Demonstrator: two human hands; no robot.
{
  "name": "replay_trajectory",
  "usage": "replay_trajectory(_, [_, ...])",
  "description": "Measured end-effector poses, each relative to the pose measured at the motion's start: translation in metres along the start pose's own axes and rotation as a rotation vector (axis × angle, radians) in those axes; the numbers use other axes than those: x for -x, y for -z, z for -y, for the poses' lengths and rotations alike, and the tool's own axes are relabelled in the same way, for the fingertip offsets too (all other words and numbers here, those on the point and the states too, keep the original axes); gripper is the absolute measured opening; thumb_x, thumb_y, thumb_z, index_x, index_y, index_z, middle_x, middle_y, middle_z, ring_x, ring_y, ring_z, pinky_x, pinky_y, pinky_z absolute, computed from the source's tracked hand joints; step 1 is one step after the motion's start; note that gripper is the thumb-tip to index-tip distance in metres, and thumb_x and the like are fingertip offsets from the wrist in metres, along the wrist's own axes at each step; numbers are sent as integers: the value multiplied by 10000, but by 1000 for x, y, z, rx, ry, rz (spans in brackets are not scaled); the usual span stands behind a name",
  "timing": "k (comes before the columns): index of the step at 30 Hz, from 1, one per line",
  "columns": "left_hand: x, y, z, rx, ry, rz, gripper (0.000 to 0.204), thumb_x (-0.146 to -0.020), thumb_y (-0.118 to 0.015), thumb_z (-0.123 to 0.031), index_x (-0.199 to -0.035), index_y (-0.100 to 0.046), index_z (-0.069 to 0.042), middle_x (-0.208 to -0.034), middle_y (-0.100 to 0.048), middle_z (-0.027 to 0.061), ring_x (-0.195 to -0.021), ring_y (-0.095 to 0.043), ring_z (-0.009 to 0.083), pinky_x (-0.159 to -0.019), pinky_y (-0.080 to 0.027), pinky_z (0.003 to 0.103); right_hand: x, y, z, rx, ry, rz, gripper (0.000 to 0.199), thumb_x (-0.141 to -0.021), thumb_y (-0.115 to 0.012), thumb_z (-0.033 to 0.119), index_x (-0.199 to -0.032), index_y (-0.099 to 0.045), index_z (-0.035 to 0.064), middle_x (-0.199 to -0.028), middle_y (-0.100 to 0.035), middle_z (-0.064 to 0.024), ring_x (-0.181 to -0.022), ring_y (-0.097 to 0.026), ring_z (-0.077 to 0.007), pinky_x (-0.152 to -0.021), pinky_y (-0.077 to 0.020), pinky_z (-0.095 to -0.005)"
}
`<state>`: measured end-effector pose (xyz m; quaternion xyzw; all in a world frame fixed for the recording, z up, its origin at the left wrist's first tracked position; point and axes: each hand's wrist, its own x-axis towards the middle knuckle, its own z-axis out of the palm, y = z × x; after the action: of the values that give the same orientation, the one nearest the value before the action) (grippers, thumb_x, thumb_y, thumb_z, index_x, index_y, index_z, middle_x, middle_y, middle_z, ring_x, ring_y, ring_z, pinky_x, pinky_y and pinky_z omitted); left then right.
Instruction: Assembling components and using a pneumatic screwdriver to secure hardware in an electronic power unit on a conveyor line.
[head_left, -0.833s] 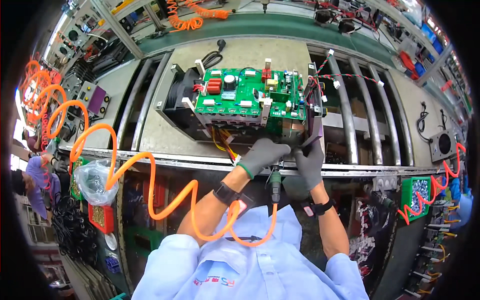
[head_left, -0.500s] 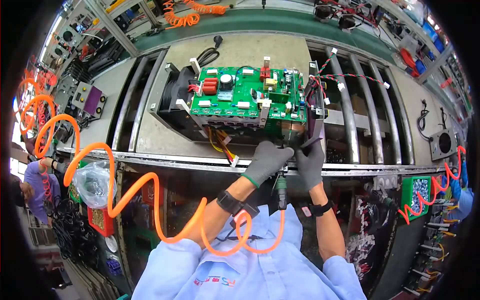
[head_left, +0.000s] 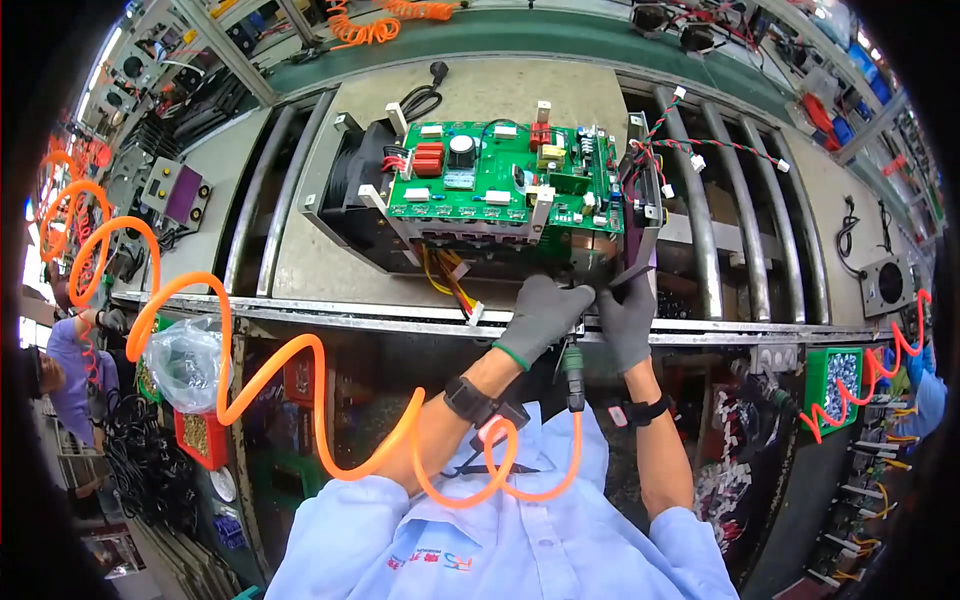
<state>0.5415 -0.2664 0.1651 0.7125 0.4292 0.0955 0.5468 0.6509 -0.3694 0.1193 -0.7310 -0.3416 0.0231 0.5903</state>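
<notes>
Workbench [head_left: 320, 270] — board [head_left: 500, 175] seated in chassis [head_left: 345, 200]; left hand [head_left: 540, 315] and right hand [head_left: 628, 318] clenched around driver [head_left: 573, 372], front edge unfinished.

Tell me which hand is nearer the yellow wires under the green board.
Left. The left hand sits just right of the yellow wires; the right hand lies farther right.

Grey workbench [head_left: 310, 265] carries the open electronic unit [head_left: 500, 195] and black cable [head_left: 420, 98].
</notes>
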Motion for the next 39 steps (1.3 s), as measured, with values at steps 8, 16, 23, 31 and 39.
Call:
replay_trajectory(8, [21, 15, -22, 73, 41, 25, 383, -750, -699, -291, -750, -669, 91, -667, -674, 147, -644, -683, 226, -607, -527, 385, 3, 3, -12, 60, -18, 17, 205, -766, -698, 52, -910, -554, 28, -720, -583, -84, -622, -561, -188, -586, -464, -334])
replay_trajectory(16, [6, 37, -14, 149, -1, 181, 378, -753, -699, -315, -728, -675, 62, -621, -630, 111, -584, -611, 181, -572, -484, 356, 3, 1, -7, 58, 8, -19, 155, -755, -673, 37, -856, -555, 35, -691, -539, -71, -592, -526, -176, -570, -450, -327])
replay_trajectory(23, [0, 54, -22, -88, 105, 338, 472, -757, -631, -431, -690, -656, 35, -580, -589, 102, -539, -566, 199, -525, -437, 367, 2, 2, -8, 53, -36, 5, 170, -743, -676, 49, -859, -554, 40, -686, -531, -64, -591, -509, -166, -570, -446, -322])
replay_trajectory(31, [-5, 53, -18, -267, 51, 377, 462, -782, -566, -420, -655, -627, 21, -554, -559, 126, -522, -549, 226, -531, -434, 382, 3, 1, -9, 34, -43, 1, 175, -748, -670, 37, -867, -543, 43, -686, -516, -54, -599, -485, -141, -578, -440, -299])
replay_trajectory(39, [-7, 51, -20, -319, 67, 367, 498, -764, -558, -441, -712, -666, 43, -608, -584, 196, -601, -604, 307, -611, -464, 422, 3, 0, -13, 27, -36, 1, 184, -745, -675, 20, -868, -541, 46, -691, -528, -49, -597, -495, -139, -574, -437, -297])
